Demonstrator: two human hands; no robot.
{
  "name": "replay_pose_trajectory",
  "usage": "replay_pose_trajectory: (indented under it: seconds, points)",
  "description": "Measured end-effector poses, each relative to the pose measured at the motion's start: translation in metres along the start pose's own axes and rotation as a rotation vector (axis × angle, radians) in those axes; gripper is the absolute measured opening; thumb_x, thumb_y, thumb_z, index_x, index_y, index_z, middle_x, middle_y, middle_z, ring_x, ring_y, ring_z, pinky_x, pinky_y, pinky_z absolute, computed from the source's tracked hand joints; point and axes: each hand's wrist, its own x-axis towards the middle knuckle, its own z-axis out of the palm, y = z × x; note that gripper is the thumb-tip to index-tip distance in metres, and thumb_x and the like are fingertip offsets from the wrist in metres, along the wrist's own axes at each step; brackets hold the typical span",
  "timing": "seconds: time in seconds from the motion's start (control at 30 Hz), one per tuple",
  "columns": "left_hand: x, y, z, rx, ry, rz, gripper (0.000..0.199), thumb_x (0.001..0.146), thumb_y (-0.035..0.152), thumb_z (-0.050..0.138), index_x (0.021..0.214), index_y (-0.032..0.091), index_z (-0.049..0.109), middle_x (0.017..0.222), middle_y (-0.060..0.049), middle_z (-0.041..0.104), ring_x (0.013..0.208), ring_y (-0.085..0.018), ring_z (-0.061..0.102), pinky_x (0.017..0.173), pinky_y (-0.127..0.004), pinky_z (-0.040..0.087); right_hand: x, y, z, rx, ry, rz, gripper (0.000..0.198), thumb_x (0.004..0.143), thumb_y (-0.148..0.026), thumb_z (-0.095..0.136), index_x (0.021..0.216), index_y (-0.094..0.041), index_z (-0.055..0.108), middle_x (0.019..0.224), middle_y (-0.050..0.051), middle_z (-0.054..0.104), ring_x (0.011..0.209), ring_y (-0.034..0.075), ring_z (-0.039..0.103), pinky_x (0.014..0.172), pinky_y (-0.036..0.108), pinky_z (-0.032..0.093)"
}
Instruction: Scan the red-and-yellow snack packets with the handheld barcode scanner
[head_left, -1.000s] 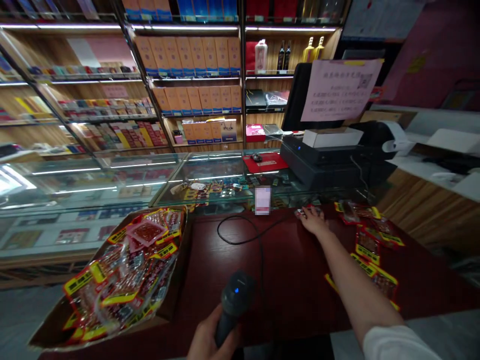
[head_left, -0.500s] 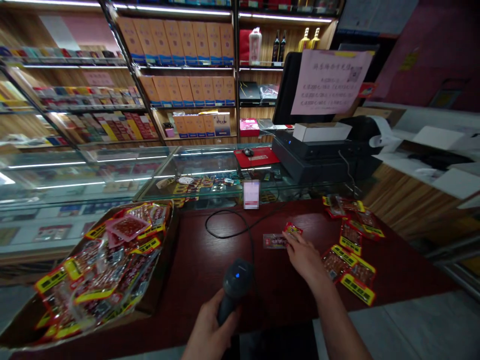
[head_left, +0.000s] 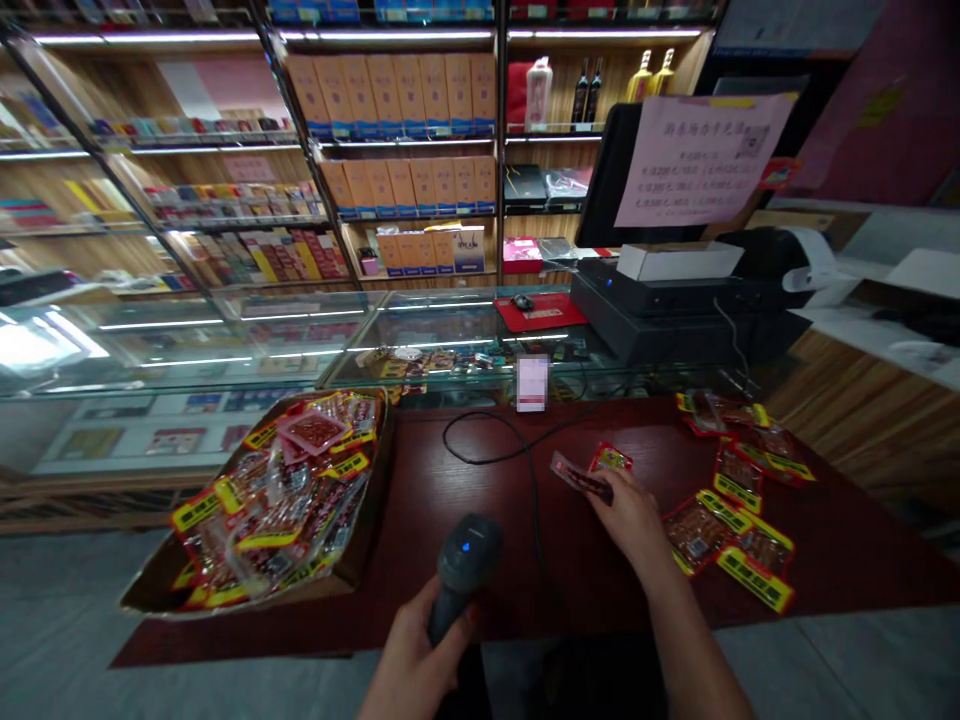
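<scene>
My left hand [head_left: 424, 640] is wrapped round the handle of a dark barcode scanner [head_left: 469, 553] with a small blue light on its head. Between the fingers of my right hand [head_left: 628, 510] is one end of a narrow clear snack packet [head_left: 576, 474] with dark contents, tilted up off the tabletop. Just behind those fingers a small red and yellow packet [head_left: 611, 457] lies on the dark red table [head_left: 465, 490]. Several red and yellow snack packets [head_left: 739, 475] are spread to the right of my right hand.
At the left stands an open cardboard box [head_left: 375, 490] heaped with snack packets. A black cable [head_left: 469, 460] loops over the table. Behind are a glass counter [head_left: 420, 320], a small pixelated card [head_left: 532, 384], a mouse on a red mat [head_left: 551, 312] and a monitor [head_left: 611, 180] bearing a paper sign.
My right hand has picked up one end of the narrow packet, which lay flat before, uncovering more of the small red packet. The whole view has shifted, so things appear further right.
</scene>
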Motion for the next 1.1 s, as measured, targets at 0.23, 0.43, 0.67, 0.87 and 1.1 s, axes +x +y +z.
replay_pose_trajectory:
  seconds: [0.23, 0.43, 0.67, 0.87, 1.1]
  points:
    - [0.0, -0.003, -0.001, -0.054, 0.031, 0.009, 0.054, 0.081, 0.067, 0.065, 0.093, 0.015, 0.064, 0.057, 0.007, 0.047, 0.046, -0.011, 0.045, 0.045, -0.022, 0.036, -0.012, -0.051, 0.056, 0.64, -0.144, 0.096, 0.044, 0.091, -0.047, 0.045, 0.121, -0.021, 0.064, 0.118, 0.01, 0.077, 0.109, 0.028, 0.072, 0.091, 0.041, 0.057]
    - [-0.007, -0.006, -0.005, -0.076, 0.076, -0.008, 0.054, 0.079, 0.065, 0.067, 0.098, 0.015, 0.066, 0.057, 0.007, 0.048, 0.045, -0.011, 0.045, 0.044, -0.022, 0.036, -0.002, -0.095, 0.114, 0.939, -0.365, 0.136, 0.029, 0.094, -0.042, 0.065, 0.111, -0.019, 0.07, 0.112, 0.006, 0.076, 0.097, 0.021, 0.073, 0.087, 0.038, 0.059]
    - [-0.008, -0.016, -0.011, -0.09, 0.18, -0.066, 0.067, 0.076, 0.079, 0.062, 0.096, 0.015, 0.064, 0.05, 0.008, 0.046, 0.047, -0.013, 0.046, 0.048, -0.023, 0.039, 0.0, -0.08, 0.128, 1.101, -0.346, 0.236, 0.026, 0.097, -0.031, 0.069, 0.118, -0.017, 0.066, 0.114, 0.005, 0.07, 0.093, 0.018, 0.071, 0.079, 0.037, 0.061]
    - [-0.004, -0.008, -0.008, -0.046, 0.15, -0.018, 0.06, 0.081, 0.073, 0.061, 0.095, 0.015, 0.063, 0.054, 0.006, 0.049, 0.049, -0.013, 0.047, 0.049, -0.022, 0.037, 0.0, -0.07, 0.135, 1.18, -0.217, 0.306, 0.029, 0.099, -0.037, 0.067, 0.12, -0.017, 0.065, 0.116, 0.006, 0.07, 0.094, 0.019, 0.07, 0.08, 0.038, 0.061]
    - [-0.003, -0.012, 0.001, -0.097, 0.158, 0.013, 0.054, 0.082, 0.07, 0.062, 0.09, 0.016, 0.063, 0.052, 0.006, 0.05, 0.048, -0.012, 0.046, 0.049, -0.022, 0.038, -0.008, -0.072, 0.135, 1.224, -0.203, 0.33, 0.029, 0.098, -0.033, 0.068, 0.122, -0.018, 0.065, 0.122, 0.007, 0.068, 0.101, 0.021, 0.07, 0.086, 0.041, 0.061]
